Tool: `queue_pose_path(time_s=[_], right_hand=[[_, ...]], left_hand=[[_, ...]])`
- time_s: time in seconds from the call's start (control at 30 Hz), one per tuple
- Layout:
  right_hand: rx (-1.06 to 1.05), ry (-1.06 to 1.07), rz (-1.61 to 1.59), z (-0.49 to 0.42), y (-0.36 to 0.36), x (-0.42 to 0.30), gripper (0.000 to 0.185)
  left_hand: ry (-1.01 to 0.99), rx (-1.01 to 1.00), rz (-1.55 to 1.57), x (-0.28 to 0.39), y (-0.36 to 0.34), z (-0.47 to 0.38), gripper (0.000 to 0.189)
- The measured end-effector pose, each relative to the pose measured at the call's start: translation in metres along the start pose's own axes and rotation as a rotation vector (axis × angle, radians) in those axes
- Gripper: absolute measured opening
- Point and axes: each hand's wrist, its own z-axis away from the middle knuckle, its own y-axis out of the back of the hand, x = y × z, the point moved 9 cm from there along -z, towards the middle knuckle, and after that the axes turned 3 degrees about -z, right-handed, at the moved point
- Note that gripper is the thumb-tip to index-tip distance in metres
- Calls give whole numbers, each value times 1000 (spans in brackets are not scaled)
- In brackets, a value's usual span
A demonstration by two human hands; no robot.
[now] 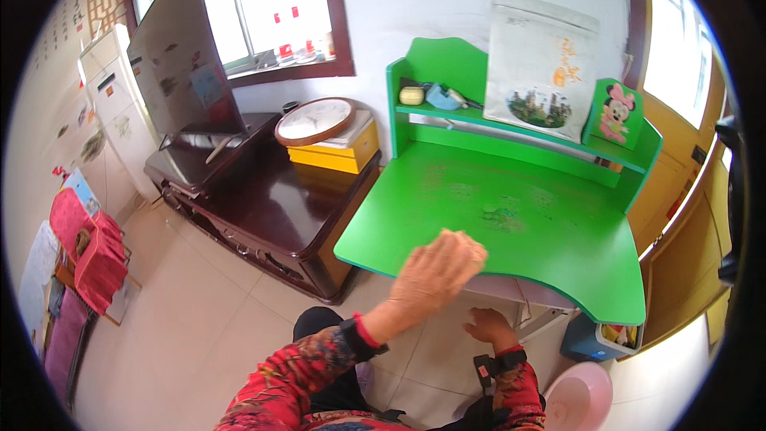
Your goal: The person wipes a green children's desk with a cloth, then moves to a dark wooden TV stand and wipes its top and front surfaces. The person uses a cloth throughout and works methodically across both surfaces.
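Observation:
My left hand (pixel 426 278) is over the front edge of a green desk (pixel 574 245), its fingers bent around what looks like a peach-coloured cloth (pixel 474 251). Motion blur hides the cloth's full shape, and whether it touches the desk cannot be told. Dark scribbles and smudges (pixel 502 218) mark the middle of the desktop. Lower down, in front of the desk's curved front edge, my right hand (pixel 492 328) hangs with its fingers apart and nothing in them.
On the desk's shelf are a large printed bag (pixel 541 66), a blue item (pixel 443 97) and a small yellow object (pixel 412 95). A wall clock (pixel 317 121) lies on a yellow box (pixel 359 152) atop the dark cabinet (pixel 281 215). A bin (pixel 589 338) and a pink basin (pixel 579 398) stand at right.

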Motion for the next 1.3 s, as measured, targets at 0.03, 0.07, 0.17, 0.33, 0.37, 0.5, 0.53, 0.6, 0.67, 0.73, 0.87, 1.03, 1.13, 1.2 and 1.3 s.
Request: queue_pose_path(time_s=[0.03, 0.07, 0.17, 0.33, 0.37, 0.5, 0.53, 0.6, 0.67, 0.73, 0.87, 1.03, 1.13, 1.2, 1.3], right_hand=[[-17, 4, -4, -2, -2, 1, 55], [-46, 3, -7, -4, -4, 4, 55], [-2, -50, -23, -8, -2, 18, 57], [136, 46, -2, -22, 0, 5, 47], [106, 49, 16, -27, -4, 0, 47], [-75, 42, 50, -39, -20, -15, 55], [-96, 56, 78, -40, -22, -19, 55], [-98, 85, 74, -40, -23, -22, 54], [-65, 104, 8, -39, -23, -21, 52], [-22, 94, 6, -40, -24, -14, 48], [5, 135, -16, -49, -31, -19, 39], [-121, 536, 79, -52, -44, -130, 32], [-221, 443, -440, -52, -51, -217, 41], [-318, 385, -905, -44, -59, -273, 50], [-417, 116, -1500, -38, -93, -326, 51]], left_hand=[[1, 48, 3, 3, 2, 0, 61], [2, 98, 5, 3, 4, 3, 62], [-40, 118, -27, -12, 7, 29, 67], [84, 94, -13, -78, 21, 81, 63], [132, 107, -8, -93, 27, 91, 61], [216, 68, 6, -132, 28, 116, 57], [225, 106, 28, -138, 28, 120, 56], [352, 232, 307, -162, 26, 136, 49], [935, 413, 1055, -197, -14, 183, 35], [1174, 546, 1490, -214, -34, 221, 44], [1075, 609, 2165, -190, -44, 248, 66], [915, 653, 2509, -176, -29, 267, 74], [1079, 561, 2282, -177, -38, 288, 69], [1254, 555, 2198, -172, -53, 310, 57], [1545, 446, 2049, -144, -79, 348, 45]])
